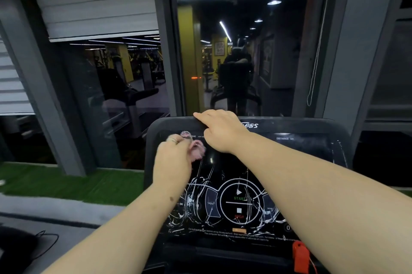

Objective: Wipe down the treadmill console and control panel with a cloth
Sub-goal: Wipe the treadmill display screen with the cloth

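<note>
Wiping is under way on the upper left of the treadmill console (312,151). The left hand (172,162) grips a pink cloth (197,149), fingers curled round it, and holds it against the dark display near the time readout. The cloth is blurred, so its fold and how much of it meets the glass cannot be told. The right hand (219,131) rests on the top edge of the console, fingers bent over the rim and the index finger lying straight along it, apparently steadying the unit; it pinches nothing.

Risks noted:
- The start button (239,195) and the stop button (239,213) sit in the ring low on the control panel. A pass of the cloth across them, or the left forearm leaning there, could wake the belt.
- White cracked or peeling lines spread across the lower panel (191,202). Firm rubbing may lift more of the film or snag the cloth.
- The red safety clip (301,258) hangs at the lower right of the console, under the right forearm. A dropped elbow could knock it loose.
- A damp cloth pressed hard near the cracks may let moisture in; whether the cloth is wet cannot be judged.

Containers: none is visible; no bottle, bucket or tray appears on or beside the console.
</note>
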The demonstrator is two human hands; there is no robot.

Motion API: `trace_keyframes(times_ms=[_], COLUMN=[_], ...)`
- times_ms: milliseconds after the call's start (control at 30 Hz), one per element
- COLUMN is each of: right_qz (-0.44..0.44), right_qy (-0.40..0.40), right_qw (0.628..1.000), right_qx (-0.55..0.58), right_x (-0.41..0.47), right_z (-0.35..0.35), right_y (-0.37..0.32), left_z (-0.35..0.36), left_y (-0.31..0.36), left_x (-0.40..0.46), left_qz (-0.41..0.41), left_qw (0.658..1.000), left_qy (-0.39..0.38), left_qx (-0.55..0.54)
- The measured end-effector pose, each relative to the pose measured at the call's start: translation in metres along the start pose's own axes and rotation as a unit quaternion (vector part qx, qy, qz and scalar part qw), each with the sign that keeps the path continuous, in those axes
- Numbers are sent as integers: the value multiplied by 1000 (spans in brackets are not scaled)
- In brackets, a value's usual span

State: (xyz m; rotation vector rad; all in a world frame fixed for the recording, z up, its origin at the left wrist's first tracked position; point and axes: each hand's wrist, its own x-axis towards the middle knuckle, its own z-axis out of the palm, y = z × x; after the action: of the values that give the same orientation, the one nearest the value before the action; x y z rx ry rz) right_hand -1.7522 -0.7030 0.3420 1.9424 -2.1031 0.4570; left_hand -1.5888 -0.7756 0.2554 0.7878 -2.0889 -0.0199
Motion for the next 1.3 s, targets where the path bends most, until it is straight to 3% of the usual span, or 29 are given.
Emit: trace_keyframes(times_ms=[100,267,333,400,500,567,633,700,833,900,1000,1167,1300], right_qz=[-4,-1,1,1,0,1,3,4,-3,-8,-6,4,7], right_qy=[-7,-31,-26,-24,-29,-28,-28,-30,-31,-39,-42,-47,-51], right_qw=[1000,999,999,999,999,999,999,999,999,998,998,998,998], right_qx=[6,34,34,32,33,35,37,37,40,43,44,51,39], right_x=[-2,-3,-2,-3,-3,-3,-3,-3,-4,-6,-9,-9,-10], right_z=[-5,-13,-12,-12,-13,-13,-12,-12,-14,-17,-21,-20,-19], right_y=[0,1,0,0,0,0,-1,0,1,3,5,6,11], left_z=[8,-6,14,33,17,7,5,17,28,21,24,28,22], left_y=[8,3,12,19,8,-1,2,21,15,3,-1,6,-5], left_x=[-5,8,-7,-26,-8,8,7,-21,-41,-23,-20,-55,-23], left_qz=[81,-31,46,110,82,-2,-20,22,123,102,-2,103,2], left_qw=[996,999,999,992,995,1000,999,999,988,993,1000,992,1000], left_qy=[-46,28,-7,-55,-56,3,42,-27,-91,-58,5,-68,-1], left_qx=[-5,4,-25,17,26,13,18,-41,25,33,13,11,4])
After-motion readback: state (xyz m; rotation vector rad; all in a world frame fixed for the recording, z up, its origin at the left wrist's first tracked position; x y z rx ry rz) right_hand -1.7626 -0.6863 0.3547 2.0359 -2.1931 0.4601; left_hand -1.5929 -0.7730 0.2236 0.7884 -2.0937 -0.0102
